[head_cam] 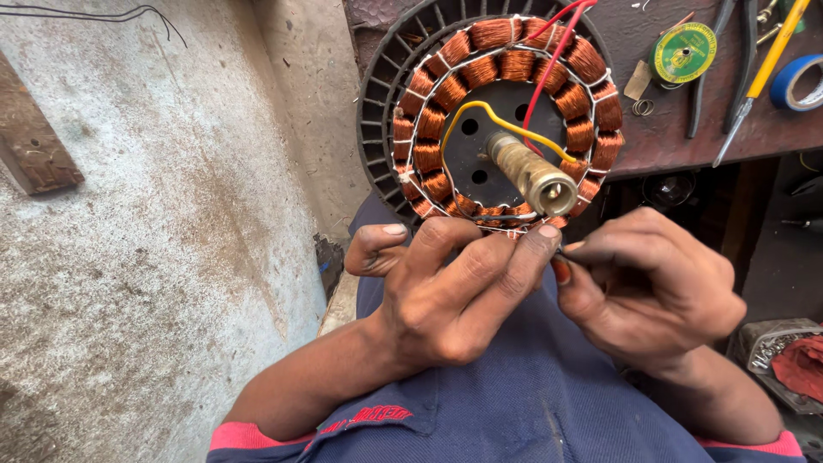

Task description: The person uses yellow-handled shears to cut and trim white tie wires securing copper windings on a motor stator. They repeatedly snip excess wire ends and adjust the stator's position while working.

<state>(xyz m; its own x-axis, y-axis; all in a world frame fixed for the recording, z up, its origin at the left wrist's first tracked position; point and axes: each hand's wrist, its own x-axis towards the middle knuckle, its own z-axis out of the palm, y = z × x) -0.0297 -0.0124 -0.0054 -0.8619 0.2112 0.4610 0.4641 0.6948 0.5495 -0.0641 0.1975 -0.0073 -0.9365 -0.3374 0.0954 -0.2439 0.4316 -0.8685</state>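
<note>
Apparently mid-tying: both hands, left (446, 291) and right (651, 287), pinch together at the lower rim of the round copper-wound fan stator (506, 120), gripping something thin; steady tension seems needed next.

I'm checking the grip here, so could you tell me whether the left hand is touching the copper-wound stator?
Touching. The head view shows the left hand with its fingertips pressed against the lower edge of the stator, right at the copper coils.
</note>
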